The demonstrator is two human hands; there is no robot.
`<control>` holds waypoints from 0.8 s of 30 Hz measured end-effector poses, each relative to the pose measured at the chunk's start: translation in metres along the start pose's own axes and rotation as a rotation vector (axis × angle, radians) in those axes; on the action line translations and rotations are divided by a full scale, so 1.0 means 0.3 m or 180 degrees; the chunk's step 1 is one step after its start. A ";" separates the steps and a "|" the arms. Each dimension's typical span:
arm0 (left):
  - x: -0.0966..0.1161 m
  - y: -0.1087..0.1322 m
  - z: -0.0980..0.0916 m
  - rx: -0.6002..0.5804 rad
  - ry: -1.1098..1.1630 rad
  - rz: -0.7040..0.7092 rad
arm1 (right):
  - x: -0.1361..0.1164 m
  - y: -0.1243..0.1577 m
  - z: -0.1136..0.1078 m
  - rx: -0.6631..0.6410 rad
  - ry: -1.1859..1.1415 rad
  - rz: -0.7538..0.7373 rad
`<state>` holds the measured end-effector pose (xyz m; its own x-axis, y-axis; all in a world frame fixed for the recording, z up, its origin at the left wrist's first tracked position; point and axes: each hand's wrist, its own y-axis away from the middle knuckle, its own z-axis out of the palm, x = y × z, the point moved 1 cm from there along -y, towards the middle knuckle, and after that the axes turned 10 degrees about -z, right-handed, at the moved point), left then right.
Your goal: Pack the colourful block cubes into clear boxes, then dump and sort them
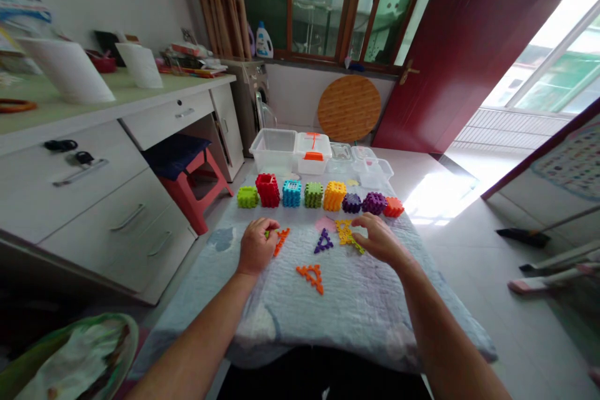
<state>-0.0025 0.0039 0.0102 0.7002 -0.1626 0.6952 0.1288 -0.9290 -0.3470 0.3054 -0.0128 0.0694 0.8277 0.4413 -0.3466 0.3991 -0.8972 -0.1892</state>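
Observation:
My left hand (255, 245) rests on the light blue quilted cover (356, 306), fingers curled over a small green piece beside an orange triangle piece (282, 240). My right hand (379, 239) lies on the cover with fingers pinched on yellow triangle pieces (347, 233). Between the hands lies a purple triangle piece (323, 242); a second orange triangle (312, 276) lies nearer me. Behind them stands a row of toothed plastic cubes: green (247, 197), red (267, 190), blue (291, 193), green (314, 194), yellow (334, 195), purple (374, 202), orange (394, 207).
Clear plastic boxes (274, 149) and one with an orange latch (312, 152) stand at the far end. A white desk with drawers (94, 187) and a red stool (187, 181) are on the left. A round woven board (349, 107) leans on the wall. Mops (539, 237) lie right.

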 end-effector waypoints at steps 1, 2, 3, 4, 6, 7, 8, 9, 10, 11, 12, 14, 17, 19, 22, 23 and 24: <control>-0.001 0.000 -0.001 0.0018 -0.0002 -0.0013 | 0.009 0.034 0.032 -0.0003 0.0059 0.0082; -0.002 0.000 -0.002 0.0039 -0.0003 -0.0029 | 0.015 0.060 0.060 -0.0013 0.0109 0.0140; -0.002 0.000 -0.002 0.0058 -0.0002 -0.0047 | 0.020 0.078 0.082 -0.0011 0.0138 0.0196; -0.003 0.000 -0.003 0.0078 0.0002 -0.0064 | 0.024 0.090 0.097 0.0009 0.0145 0.0255; -0.002 -0.001 -0.003 0.0108 0.0010 -0.0087 | 0.031 0.101 0.112 0.0107 0.0081 0.0343; -0.001 -0.001 -0.002 0.0124 0.0014 -0.0100 | 0.034 0.102 0.114 0.0189 0.0024 0.0369; -0.001 -0.002 -0.001 0.0136 0.0019 -0.0112 | 0.037 0.103 0.115 0.0288 -0.0045 0.0381; 0.000 -0.002 0.000 0.0143 0.0025 -0.0124 | 0.039 0.104 0.115 0.0400 -0.0125 0.0380; 0.000 -0.004 0.001 0.0145 0.0034 -0.0135 | 0.039 0.105 0.115 0.0520 -0.0216 0.0372; -0.001 -0.005 0.002 0.0146 0.0050 -0.0145 | 0.038 0.107 0.116 0.0634 -0.0322 0.0358; -0.002 -0.006 0.002 0.0151 0.0076 -0.0161 | 0.036 0.110 0.119 0.0750 -0.0440 0.0360; -0.006 -0.009 -0.001 0.0180 0.0185 -0.0239 | 0.029 0.115 0.127 0.0946 -0.0694 0.0408; -0.019 -0.012 -0.015 0.0297 0.0508 -0.0535 | 0.019 0.121 0.142 0.1185 -0.1008 0.0619; -0.033 -0.013 -0.031 0.0388 0.0792 -0.0798 | 0.017 0.123 0.150 0.1337 -0.1193 0.0754; -0.057 -0.015 -0.054 0.0522 0.1134 -0.1136 | 0.021 0.123 0.157 0.1578 -0.1374 0.0875; -0.064 -0.015 -0.061 0.0561 0.1154 -0.1196 | 0.022 0.121 0.157 0.1617 -0.1366 0.0890; -0.070 -0.014 -0.066 0.0590 0.1079 -0.1208 | 0.023 0.120 0.157 0.1617 -0.1323 0.0899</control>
<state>-0.0317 0.0047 0.0096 0.3184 0.0463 0.9468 0.4717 -0.8741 -0.1158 0.3069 -0.0411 0.0168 0.6130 0.2545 -0.7480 -0.1251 -0.9035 -0.4100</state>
